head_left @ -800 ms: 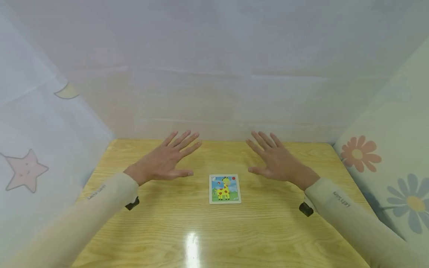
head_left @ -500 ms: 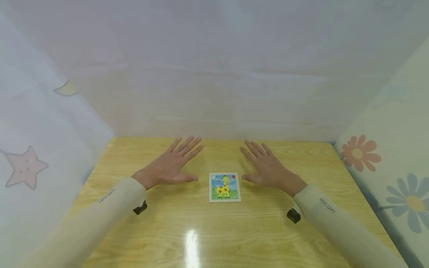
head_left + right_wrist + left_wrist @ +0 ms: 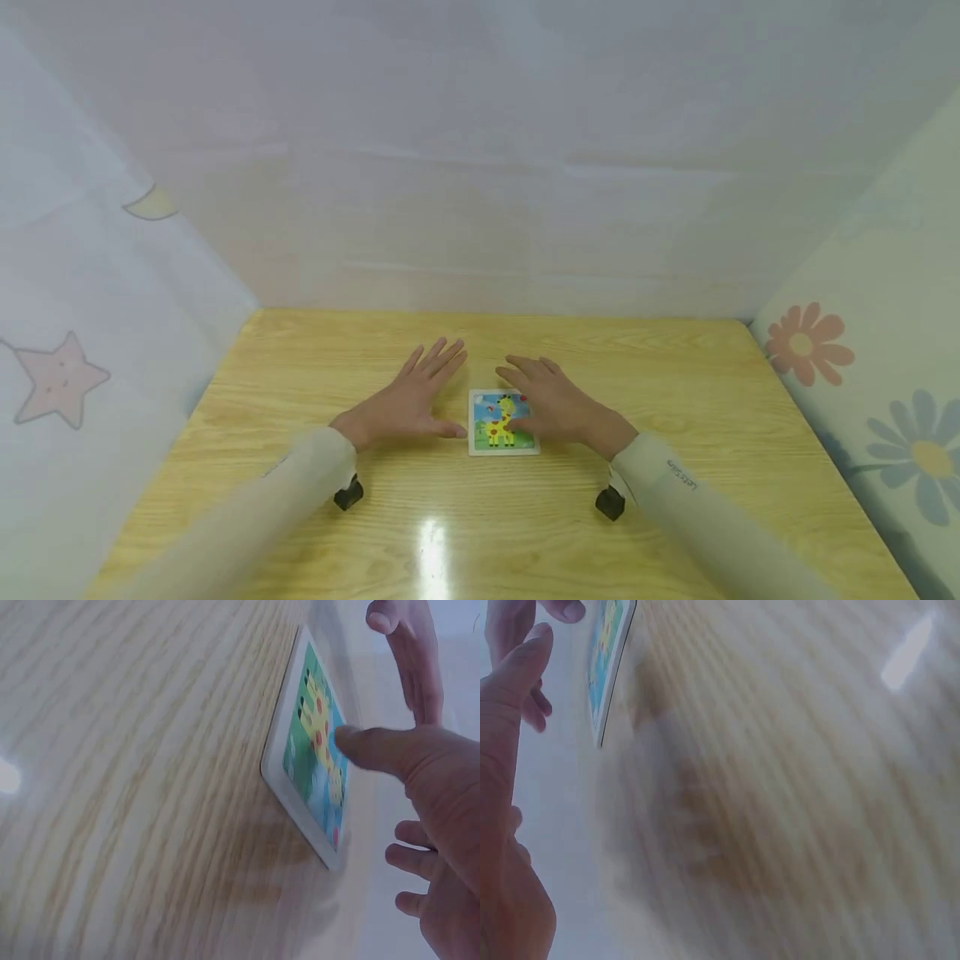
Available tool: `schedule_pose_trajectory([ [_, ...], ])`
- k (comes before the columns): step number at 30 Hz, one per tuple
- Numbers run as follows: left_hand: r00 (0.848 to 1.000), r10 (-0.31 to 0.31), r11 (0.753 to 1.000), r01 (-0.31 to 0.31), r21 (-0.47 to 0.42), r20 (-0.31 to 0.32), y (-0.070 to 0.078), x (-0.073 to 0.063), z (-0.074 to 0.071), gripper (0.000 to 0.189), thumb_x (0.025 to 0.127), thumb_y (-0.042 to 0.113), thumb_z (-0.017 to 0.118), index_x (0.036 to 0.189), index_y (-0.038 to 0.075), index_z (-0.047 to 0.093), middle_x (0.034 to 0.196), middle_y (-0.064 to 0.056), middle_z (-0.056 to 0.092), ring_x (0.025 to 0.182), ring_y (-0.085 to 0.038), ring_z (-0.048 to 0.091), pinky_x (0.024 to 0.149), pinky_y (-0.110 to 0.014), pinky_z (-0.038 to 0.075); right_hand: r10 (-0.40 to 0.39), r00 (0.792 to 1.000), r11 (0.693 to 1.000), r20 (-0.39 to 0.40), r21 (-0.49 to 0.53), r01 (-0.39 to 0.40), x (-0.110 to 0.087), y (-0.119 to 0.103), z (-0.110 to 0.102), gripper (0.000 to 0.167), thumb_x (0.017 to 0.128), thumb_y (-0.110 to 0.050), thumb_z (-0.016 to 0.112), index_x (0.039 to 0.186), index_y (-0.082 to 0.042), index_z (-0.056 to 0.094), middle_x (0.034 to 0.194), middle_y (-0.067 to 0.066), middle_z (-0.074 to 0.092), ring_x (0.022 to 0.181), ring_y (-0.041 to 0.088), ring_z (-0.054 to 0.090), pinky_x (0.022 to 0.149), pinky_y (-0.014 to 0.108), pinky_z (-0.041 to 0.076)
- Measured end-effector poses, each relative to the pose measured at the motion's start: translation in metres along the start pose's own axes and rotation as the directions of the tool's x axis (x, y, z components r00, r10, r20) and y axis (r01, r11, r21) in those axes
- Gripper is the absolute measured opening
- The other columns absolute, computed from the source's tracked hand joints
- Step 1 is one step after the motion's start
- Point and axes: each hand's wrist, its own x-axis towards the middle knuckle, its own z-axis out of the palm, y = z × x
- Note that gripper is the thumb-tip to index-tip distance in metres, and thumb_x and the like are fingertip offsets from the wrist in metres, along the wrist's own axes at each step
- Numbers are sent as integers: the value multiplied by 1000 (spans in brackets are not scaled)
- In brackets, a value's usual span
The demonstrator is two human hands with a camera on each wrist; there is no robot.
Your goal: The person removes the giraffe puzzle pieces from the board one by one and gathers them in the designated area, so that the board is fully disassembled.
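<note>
1. I am looking down at a pale, glossy wooden table with a yellow grain, and a bright spot of light is reflecting off its near part.
2. A small square puzzle board with a white frame and a yellow giraffe picture is lying flat near the middle of the table.
3. My left hand is lying just beside the board's left edge with its fingers straight and spread, gripping nothing; whether its thumb is touching the frame, I cannot tell.
4. My right hand is reaching over the board's right part with its fingers relaxed and gripping nothing; in the right wrist view its thumb is coming over the giraffe picture.
5. Beige sleeves are covering both forearms, each with a small black device at the wrist.
6. Pale, sheer fabric is closing in the table on the far side.
7. The left cloth wall is showing a pink star and a yellow moon.
8. The right cloth wall is showing an orange flower and a blue flower.
</note>
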Motion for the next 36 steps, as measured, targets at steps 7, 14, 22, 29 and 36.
schedule_pose_trajectory([
  [7,994,-39,997,46,-61,100,11,0,17,125,88,77,71,173,9,8,183,-6,3,170,-37,-2,136,-62,-1,-44,999,999,31,0,44,11,-13,5,60,100,-33,77,152,-12,58,166,16,47,154,37,45,127,62,35],
  [14,984,-41,998,47,-30,174,18,1,27,121,90,79,65,172,6,12,182,-10,4,170,-34,2,135,-66,0,-81,996,996,29,-20,81,23,-21,10,44,102,-28,75,142,-13,67,149,10,61,138,31,58,117,54,48],
  [22,979,-50,999,52,-4,197,18,3,31,117,95,79,58,172,7,8,183,-8,3,171,-28,0,137,-63,-1,-33,998,998,52,-52,36,33,-25,14,42,104,-30,72,143,-15,67,143,8,64,133,29,60,113,51,50],
  [29,983,-51,999,53,-10,174,17,2,34,117,94,79,58,172,6,10,182,-9,5,171,-29,3,137,-62,0,-19,996,999,87,-49,24,39,-26,13,43,106,-30,69,147,-17,65,144,8,62,128,28,59,109,51,53],
  [36,983,-65,998,65,8,173,16,2,36,119,93,82,57,172,7,9,183,-8,3,171,-27,2,137,-61,1,-19,994,998,107,-57,25,39,-28,11,45,106,-29,68,149,-17,63,145,8,61,128,27,59,109,48,54],
])
